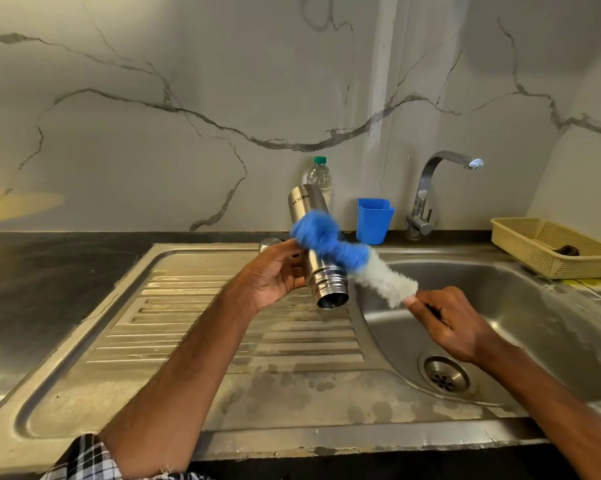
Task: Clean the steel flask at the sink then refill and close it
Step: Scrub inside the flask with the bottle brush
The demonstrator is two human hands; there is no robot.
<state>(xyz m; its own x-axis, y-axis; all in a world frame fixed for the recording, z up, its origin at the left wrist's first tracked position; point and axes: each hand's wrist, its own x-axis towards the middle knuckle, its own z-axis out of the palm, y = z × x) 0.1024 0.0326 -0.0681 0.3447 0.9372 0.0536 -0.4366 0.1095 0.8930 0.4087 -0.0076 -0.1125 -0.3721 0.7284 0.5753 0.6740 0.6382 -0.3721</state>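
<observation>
My left hand point(274, 271) grips the steel flask point(318, 268) around its middle, above the drainboard. The flask is tilted, its open threaded mouth pointing down toward me and its base up. My right hand point(448, 323) holds the thin handle of a bottle brush point(347, 261) with blue and white bristles. The brush lies across the outside of the flask, its blue end blurred against the flask's body. A small steel cap point(269, 243) stands on the sink rim just behind my left hand.
The sink basin point(520, 306) with its drain point(444, 375) is at right, the ribbed drainboard point(195, 323) at left. A tap point(430, 188), a blue cup point(374, 220) and a plastic water bottle point(319, 176) stand along the wall. A beige basket point(555, 245) sits at far right.
</observation>
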